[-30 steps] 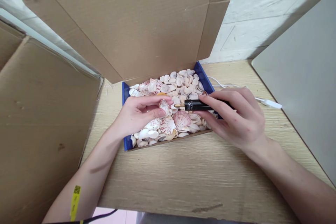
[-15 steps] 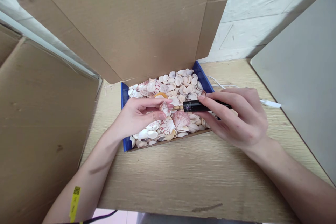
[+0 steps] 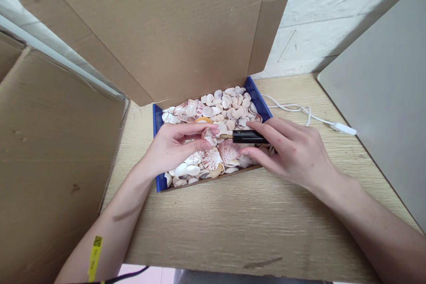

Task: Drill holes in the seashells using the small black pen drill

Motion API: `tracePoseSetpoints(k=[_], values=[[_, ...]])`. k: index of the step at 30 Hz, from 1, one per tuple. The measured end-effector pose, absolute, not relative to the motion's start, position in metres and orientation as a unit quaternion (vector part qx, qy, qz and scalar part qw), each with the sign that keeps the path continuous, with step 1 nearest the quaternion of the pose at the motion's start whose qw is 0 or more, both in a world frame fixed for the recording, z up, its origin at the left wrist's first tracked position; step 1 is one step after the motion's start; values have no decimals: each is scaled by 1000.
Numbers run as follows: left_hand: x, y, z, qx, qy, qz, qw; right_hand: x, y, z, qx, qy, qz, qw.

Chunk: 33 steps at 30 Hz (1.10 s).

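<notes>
Between the thumb and fingers of my left hand (image 3: 176, 144) is a small pinkish-white shell (image 3: 209, 136). A black pen-like drill (image 3: 248, 136) with a brass-coloured chuck lies level, its tip pointing left at the shell; whether the bit touches it is too small to tell. My right hand (image 3: 293, 148) is around the back end of the drill, thumb and forefinger spread apart near its body. Under both hands sits a blue-sided tray (image 3: 258, 97) full of shells, among them a large pink scallop shell (image 3: 229, 151).
Cardboard (image 3: 173, 31) stands behind the tray, with more cardboard (image 3: 56, 155) at the left. A white cable with an inline switch (image 3: 342, 128) lies right of the tray on the wooden table (image 3: 233, 222). A pale panel (image 3: 382, 84) leans at the right.
My right hand has shifted slightly left and down, and its thumb and forefinger have spread off the drill body. More of the white cable shows. My left hand and the shell are nearly still.
</notes>
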<state>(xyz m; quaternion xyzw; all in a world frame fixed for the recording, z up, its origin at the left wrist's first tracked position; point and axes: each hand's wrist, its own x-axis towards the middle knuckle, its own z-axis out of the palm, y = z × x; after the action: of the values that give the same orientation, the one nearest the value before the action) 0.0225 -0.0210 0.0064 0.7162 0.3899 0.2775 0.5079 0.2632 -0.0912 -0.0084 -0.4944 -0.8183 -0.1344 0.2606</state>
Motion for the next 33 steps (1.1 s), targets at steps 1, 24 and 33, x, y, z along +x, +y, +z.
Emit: tracePoseSetpoints(k=[1, 24, 33], values=[[23, -21, 6, 716, 391, 278, 507, 264, -91, -8, -488, -823, -136, 258], [24, -22, 9, 703, 381, 251, 545, 267, -89, -11, -473, -807, -165, 313], [22, -21, 2, 730, 383, 258, 503, 264, -92, -9, -455, -830, -152, 284]])
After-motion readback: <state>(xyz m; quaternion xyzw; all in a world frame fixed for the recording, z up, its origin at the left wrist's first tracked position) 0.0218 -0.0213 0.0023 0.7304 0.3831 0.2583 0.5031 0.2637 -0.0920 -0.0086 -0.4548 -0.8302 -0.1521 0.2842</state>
